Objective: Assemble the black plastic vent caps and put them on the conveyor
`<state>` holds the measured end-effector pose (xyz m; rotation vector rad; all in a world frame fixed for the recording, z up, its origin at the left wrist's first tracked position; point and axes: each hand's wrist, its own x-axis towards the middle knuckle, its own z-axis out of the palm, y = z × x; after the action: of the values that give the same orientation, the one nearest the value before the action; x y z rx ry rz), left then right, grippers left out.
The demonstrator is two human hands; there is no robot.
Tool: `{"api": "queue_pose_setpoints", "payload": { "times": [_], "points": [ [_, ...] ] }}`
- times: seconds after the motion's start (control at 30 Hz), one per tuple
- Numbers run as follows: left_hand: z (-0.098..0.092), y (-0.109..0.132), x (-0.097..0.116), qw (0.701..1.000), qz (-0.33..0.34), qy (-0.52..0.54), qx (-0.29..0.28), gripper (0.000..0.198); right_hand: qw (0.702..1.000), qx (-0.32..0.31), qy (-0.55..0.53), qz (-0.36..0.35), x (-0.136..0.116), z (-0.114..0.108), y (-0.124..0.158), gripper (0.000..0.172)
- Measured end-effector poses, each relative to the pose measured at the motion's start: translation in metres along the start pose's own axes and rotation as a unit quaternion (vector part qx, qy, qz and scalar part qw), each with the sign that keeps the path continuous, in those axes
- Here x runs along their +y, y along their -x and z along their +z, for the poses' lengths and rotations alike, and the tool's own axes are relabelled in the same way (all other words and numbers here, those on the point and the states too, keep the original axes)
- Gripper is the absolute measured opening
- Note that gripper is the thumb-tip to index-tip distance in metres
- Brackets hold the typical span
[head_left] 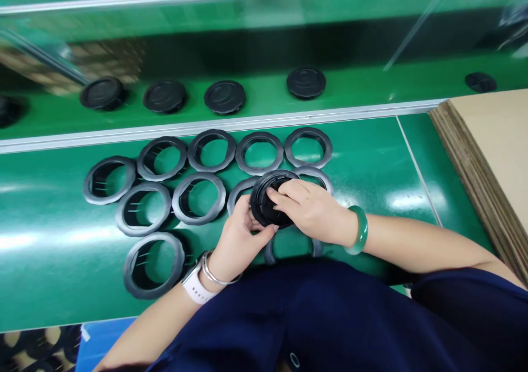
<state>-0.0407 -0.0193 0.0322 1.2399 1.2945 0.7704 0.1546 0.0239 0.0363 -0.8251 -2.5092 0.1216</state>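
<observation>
Between my hands is a round black plastic part [270, 199] with a raised rim, tilted so its inside faces me. My left hand [244, 229] grips its lower left edge, thumb along the near rim. Fingers of my right hand [311, 207] reach into the middle of the part; their tips are partly hidden. Below and around my hands lie several grey-black rings [198, 199] on the green table [74, 262], some partly covered by my hands and the part.
On a green conveyor belt [264, 105] behind the metal rail [165, 129] sit several round black caps [225, 97]. A stack of cardboard sheets [490, 141] stands at the right. At the lower left are a blue surface [101, 342] and more black rings [41, 342].
</observation>
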Motion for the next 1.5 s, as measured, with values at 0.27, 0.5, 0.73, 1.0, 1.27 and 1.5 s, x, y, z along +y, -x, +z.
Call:
{"api": "queue_pose_setpoints", "payload": {
  "times": [0.27, 0.5, 0.73, 1.0, 1.27, 1.5],
  "points": [
    [0.001, 0.001, 0.001, 0.998, -0.006, 0.058, 0.002, 0.054, 0.994, 0.093, -0.046, 0.025, 0.009, -0.009, -0.003, 0.026],
    [0.0, 0.001, -0.002, 0.996, -0.008, 0.088, -0.011, 0.063, 0.917, 0.071, -0.287, 0.268, 0.02, 0.002, -0.004, 0.018],
    [-0.002, 0.006, -0.007, 0.998, 0.023, 0.038, -0.034, 0.074, 0.886, 0.079, -0.345, 0.3, 0.013, 0.01, -0.007, 0.004],
    [-0.003, 0.003, -0.008, 0.996, 0.066, -0.061, -0.002, 0.059, 0.869, 0.092, -0.352, 0.335, 0.008, 0.012, -0.007, 0.006],
    [-0.002, 0.005, -0.004, 0.994, 0.064, -0.084, 0.013, 0.049, 0.85, 0.085, -0.389, 0.344, 0.01, 0.01, -0.006, 0.008],
    [-0.006, 0.004, -0.001, 0.993, 0.08, -0.084, 0.022, 0.035, 0.806, -0.08, -0.5, 0.306, 0.012, -0.012, -0.008, 0.044]
  ]
}}
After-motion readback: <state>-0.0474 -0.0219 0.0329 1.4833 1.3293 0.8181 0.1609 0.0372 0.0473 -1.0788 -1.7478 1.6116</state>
